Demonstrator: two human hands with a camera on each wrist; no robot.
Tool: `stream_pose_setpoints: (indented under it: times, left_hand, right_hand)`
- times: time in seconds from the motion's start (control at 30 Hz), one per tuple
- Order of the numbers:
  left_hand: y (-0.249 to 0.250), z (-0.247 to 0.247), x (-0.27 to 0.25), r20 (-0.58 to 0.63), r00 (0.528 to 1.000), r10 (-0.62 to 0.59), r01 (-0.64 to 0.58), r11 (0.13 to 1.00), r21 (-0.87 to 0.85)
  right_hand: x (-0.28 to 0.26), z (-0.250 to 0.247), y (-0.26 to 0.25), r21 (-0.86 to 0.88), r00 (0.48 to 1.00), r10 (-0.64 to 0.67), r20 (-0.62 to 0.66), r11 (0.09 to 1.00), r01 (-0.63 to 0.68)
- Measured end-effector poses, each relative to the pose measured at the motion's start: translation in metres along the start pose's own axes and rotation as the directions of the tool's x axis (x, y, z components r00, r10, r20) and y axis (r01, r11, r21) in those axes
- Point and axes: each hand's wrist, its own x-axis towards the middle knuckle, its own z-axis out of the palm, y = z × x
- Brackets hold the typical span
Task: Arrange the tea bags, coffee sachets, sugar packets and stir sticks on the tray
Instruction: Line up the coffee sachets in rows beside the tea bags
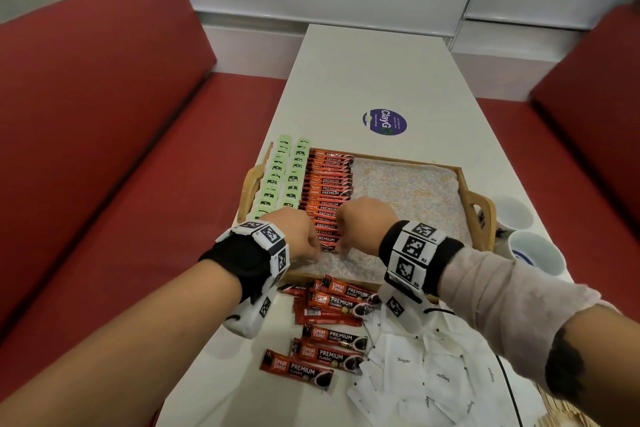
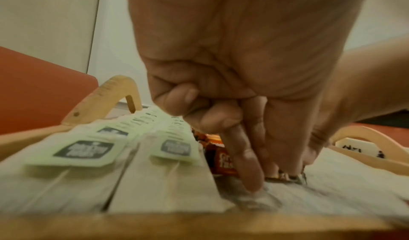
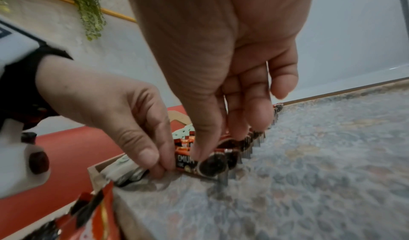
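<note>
Loose red and black foil coffee sachets [image 1: 325, 347] lie nearest, on the white worktop [image 1: 374, 80] in front of the wooden tray with curved handles [image 1: 479, 208]. Just right of them sits a heap of white paper sugar packets [image 1: 415, 378]. At the near right corner, pale sticks are only partly in view.

Inside the tray, on its patterned cloth, two columns of pale green tea bags [image 1: 282, 177] stand at the left. Beside them runs one overlapping column of coffee sachets [image 1: 329, 191], from the far rim toward the near rim.

Both hands work at the near end of this column. The left hand [image 1: 298, 236] pinches the left end of the nearest sachet [image 3: 199, 161] between thumb and fingers. The right hand [image 1: 367, 222] has its grip clamped on the right end of that sachet, thumb in front.

Each sachet is a narrow stick, and its long axis goes left to right, across the tray. The printed cup points right.

I judge the sachets light, thin and a little slippery, with soft powder inside. Holding by the two sealed ends seems best, so the row does not slide.
</note>
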Motion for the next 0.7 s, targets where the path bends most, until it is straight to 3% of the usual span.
stream_pose_setpoints:
  times: [0.3,0.7]
  left_hand:
    - [0.003,0.003,0.004,0.015,1.0,0.008,-0.009,1.0,0.002]
    - [0.004,0.005,-0.003,-0.029,1.0,0.001,-0.002,0.999,-0.052]
  right_hand:
    - [-0.009,-0.002,0.017,0.059,0.989,0.031,0.145,0.997,-0.04]
    - [-0.014,-0.001,0.011,0.063,0.997,0.015,0.08,0.998,-0.02]
